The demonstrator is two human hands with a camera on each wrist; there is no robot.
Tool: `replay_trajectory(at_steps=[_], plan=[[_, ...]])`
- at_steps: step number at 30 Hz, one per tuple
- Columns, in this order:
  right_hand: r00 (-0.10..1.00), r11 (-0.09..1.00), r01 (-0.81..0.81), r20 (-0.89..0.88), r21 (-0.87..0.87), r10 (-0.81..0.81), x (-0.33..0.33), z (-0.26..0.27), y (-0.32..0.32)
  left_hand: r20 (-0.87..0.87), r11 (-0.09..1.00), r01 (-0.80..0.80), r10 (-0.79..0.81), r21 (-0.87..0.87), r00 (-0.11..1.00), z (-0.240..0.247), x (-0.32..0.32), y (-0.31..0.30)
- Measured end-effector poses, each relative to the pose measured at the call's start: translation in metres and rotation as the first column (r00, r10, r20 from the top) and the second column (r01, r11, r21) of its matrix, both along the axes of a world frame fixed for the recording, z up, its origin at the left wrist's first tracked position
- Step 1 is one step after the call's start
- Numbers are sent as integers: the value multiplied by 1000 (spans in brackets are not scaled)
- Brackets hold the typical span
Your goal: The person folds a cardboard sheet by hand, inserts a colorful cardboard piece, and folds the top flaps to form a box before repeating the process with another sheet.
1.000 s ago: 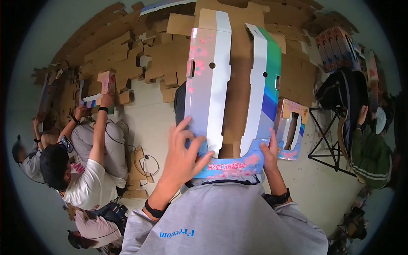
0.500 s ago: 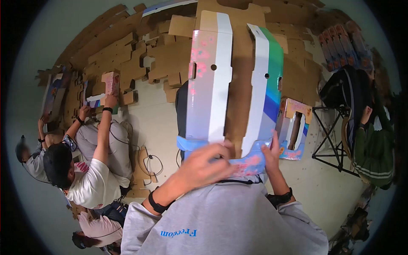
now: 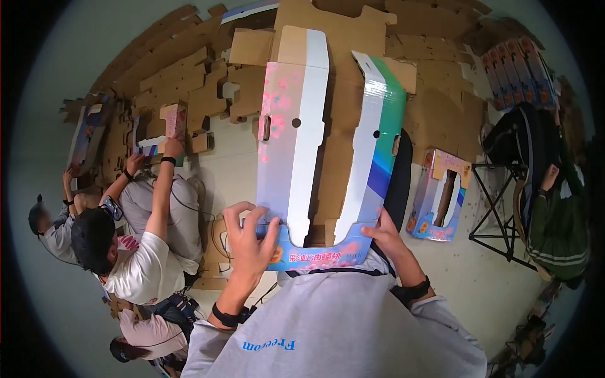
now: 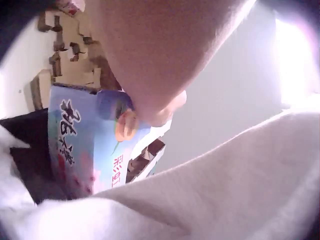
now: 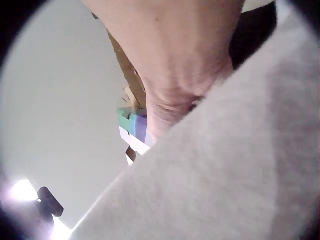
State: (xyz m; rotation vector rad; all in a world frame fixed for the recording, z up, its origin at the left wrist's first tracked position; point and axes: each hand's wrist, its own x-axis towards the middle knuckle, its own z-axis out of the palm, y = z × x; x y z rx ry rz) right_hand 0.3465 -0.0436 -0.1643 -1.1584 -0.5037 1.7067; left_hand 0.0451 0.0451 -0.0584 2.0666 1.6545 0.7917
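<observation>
A printed cardboard box (image 3: 277, 170) with a long opening between two white inner flaps lies on the lap, its far brown end flap sticking up. The near blue panel (image 3: 315, 257) with red characters stands across the near end. My left hand (image 3: 251, 246) grips the box's near left corner, thumb on the panel's upper edge. At the near right corner my right hand (image 3: 389, 238) holds the box, thumb on top of the panel. In the left wrist view the box's printed side (image 4: 80, 145) shows below my left hand (image 4: 155, 107); fingers are partly hidden.
A finished-looking box (image 3: 435, 214) stands on the floor to the right, near a black folding frame (image 3: 498, 233). Flat brown cardboard (image 3: 164, 88) covers the floor ahead. Another person (image 3: 151, 264) works at the left, and one in green (image 3: 554, 220) sits right.
My left hand has moved from across the near panel to the left corner, and the panel now stands across the end. The box has shifted slightly left and nearer.
</observation>
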Motion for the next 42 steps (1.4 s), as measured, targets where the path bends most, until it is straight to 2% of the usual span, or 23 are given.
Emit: replay_trajectory(at_steps=[1, 3, 4, 7, 10, 14, 17, 18, 21, 26, 29, 31, 33, 35, 36, 39, 40, 42], plan=[[999, 999, -34, 5, -29, 34, 2, 0, 1, 32, 998, 31, -32, 48, 999, -6, -1, -5], [1000, 998, 13, 1, -54, -13, 3, 2, 2, 89, 986, 83, -97, 145, 991, -14, 2, -12], [999, 997, 31, -2, -67, -32, 3, 3, 3, 211, 997, 61, -72, 56, 975, -15, 8, -13], [993, 993, 114, 24, -17, -114, 4, 14, 3, 243, 995, 88, -96, 43, 965, -14, 14, -3], [942, 940, 335, 28, -66, -333, -1, 17, -3, 359, 991, 125, -133, 45, 924, -14, 21, 6], [891, 895, 447, 96, -15, -443, 2, 17, -14, 284, 914, 371, -403, 161, 870, 9, 34, 27], [848, 855, 518, 134, -2, -513, 10, 16, -22, 273, 799, 564, -601, 209, 751, 7, 47, 36], [843, 851, 525, 140, 4, -520, 12, 16, -23, 339, 774, 604, -629, 189, 700, 13, 55, 38], [845, 853, 521, 127, 19, -519, 17, 13, -29, 362, 724, 647, -685, 238, 633, 11, 70, 40], [840, 857, 515, 205, -9, -503, 24, 1, -36, 232, 784, 579, -619, 223, 750, 1, 76, 48], [848, 865, 501, 189, 25, -496, 26, 0, -32, 242, 826, 545, -564, 146, 790, -9, 66, 41], [853, 870, 492, 175, 42, -491, 27, 0, -33, 294, 839, 511, -544, 185, 786, -25, 46, 49], [856, 875, 484, 192, 24, -479, 27, 5, -33, 438, 922, 364, -385, 135, 813, -32, 41, 47], [855, 876, 482, 211, 19, -474, 27, 8, -34, 616, 993, 103, -48, -53, 787, -32, 49, 36], [853, 876, 481, 220, 23, -474, 27, 8, -34, 706, 962, 218, -40, -164, 707, -39, 39, 36], [846, 877, 478, 243, 51, -475, 28, 8, -32, 624, 908, 352, -142, -228, 768, -48, 31, 24], [843, 877, 476, 250, 63, -476, 28, 9, -31, 711, 881, 411, -132, -235, 691, -44, 36, 17], [845, 884, 462, 263, 78, -465, 29, 10, -30, 700, 867, 464, -218, -180, 680, -46, 35, 16]])
